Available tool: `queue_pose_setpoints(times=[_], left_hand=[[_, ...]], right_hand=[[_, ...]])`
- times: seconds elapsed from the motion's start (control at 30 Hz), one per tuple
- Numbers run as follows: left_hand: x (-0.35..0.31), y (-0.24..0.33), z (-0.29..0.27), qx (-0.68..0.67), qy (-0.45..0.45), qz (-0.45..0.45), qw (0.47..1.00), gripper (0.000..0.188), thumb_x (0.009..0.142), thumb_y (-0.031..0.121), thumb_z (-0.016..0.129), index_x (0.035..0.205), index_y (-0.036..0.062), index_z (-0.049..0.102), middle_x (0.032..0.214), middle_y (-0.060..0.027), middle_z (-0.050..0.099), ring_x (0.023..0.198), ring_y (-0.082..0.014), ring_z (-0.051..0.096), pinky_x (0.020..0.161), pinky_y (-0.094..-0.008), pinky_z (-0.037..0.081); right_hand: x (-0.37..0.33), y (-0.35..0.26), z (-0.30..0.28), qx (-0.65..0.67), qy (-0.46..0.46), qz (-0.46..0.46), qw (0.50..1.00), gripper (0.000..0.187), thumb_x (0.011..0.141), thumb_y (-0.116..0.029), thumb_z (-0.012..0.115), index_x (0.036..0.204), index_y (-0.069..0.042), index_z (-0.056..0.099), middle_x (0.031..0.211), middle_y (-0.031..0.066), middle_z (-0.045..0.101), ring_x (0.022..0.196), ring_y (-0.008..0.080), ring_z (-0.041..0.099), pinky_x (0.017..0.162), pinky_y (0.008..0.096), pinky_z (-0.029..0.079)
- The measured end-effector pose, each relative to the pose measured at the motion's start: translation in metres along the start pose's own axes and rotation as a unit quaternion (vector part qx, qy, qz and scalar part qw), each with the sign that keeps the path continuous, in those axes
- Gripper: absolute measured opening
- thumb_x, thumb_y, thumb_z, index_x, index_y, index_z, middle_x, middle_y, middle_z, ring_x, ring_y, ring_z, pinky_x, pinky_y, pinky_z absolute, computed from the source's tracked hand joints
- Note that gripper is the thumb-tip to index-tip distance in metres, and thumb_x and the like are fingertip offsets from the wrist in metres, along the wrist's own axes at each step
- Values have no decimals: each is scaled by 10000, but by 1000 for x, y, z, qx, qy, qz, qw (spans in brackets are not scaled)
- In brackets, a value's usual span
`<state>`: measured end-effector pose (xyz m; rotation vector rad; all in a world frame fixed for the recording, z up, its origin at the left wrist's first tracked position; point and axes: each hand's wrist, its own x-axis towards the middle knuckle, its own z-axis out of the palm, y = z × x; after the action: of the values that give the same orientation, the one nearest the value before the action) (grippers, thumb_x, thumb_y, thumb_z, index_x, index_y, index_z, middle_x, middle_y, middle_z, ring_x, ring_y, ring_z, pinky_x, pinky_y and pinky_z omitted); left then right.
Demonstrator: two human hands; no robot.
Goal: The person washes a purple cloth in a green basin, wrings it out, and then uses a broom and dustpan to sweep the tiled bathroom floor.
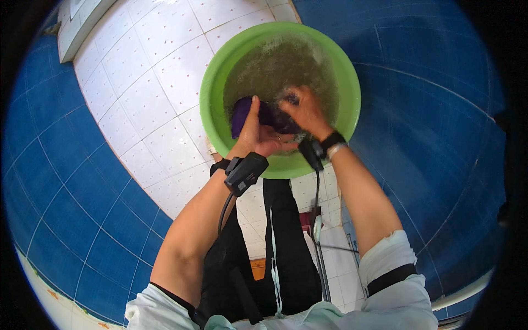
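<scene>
Fingers, left hand (259,136): thumb raised toward 12 o'clock in front of the cloth, the others stretched toward 3 o'clock, well apart from it; whether they clamp the fabric cannot be told.
Fingers, right hand (309,113): curled and reaching toward 9 o'clock, with dark fabric beside the tips; motion blur hides whether they close on it.
Purple cloth (238,116): in the lower half of the basin, between and behind the hands; its visible long axis runs roughly from 9 to 4 o'clock, the broader part at the 9 o'clock end; no definite front can be made out.
Green basin (212,104): round, wide-rimmed, at 12 o'clock in the view; contains the cloth and cloudy grey-brown water (269,71), with pale froth from 12 to 2 o'clock.
White floor (159,93): speckled square tiles, reaching from beneath the basin toward 10 o'clock.
Blue tiles (66,187): pale-jointed, at 8 and 3 o'clock.
Wrists: a black strapped device (246,173) on the left, another (312,153) on the right.
Black trousers (291,236): the person's legs, at 6 o'clock.
</scene>
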<state>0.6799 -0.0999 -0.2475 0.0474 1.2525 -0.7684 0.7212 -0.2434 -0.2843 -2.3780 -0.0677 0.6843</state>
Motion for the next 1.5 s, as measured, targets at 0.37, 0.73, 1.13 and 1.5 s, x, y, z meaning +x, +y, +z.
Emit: queue_pose_setpoints(times=[0.37,0.73,1.13,1.5], left_hand=[[5,-3,-5,327,-13,216,920,359,950,318,485,1215,76,508,1110,-82,578,982,-185,575,861,-304,490],[15,-4,15,122,-21,231,965,545,924,466,493,1336,117,413,1323,-67,473,1276,-233,373,1079,-521,228],[11,35,16,86,-113,55,988,490,864,522,564,1044,67,597,943,-114,653,805,-261,636,743,-379,537],[16,-9,10,116,-66,175,976,329,980,299,432,1218,86,512,1204,-54,562,1103,-201,530,984,-399,408]], right_hand=[[-67,-49,-11,213,54,-145,965,174,777,-149,610,842,-37,494,848,148,489,778,363,534,687,426,449],[26,45,-5,5,177,68,982,440,876,-432,567,1124,-69,551,1092,272,492,1017,450,489,801,545,420],[-49,-51,-8,133,81,-160,975,277,751,-270,694,821,-23,592,969,216,555,824,390,578,725,445,480],[7,-2,11,50,96,-36,993,228,882,-246,517,912,-28,576,909,271,568,779,461,542,706,470,463]])
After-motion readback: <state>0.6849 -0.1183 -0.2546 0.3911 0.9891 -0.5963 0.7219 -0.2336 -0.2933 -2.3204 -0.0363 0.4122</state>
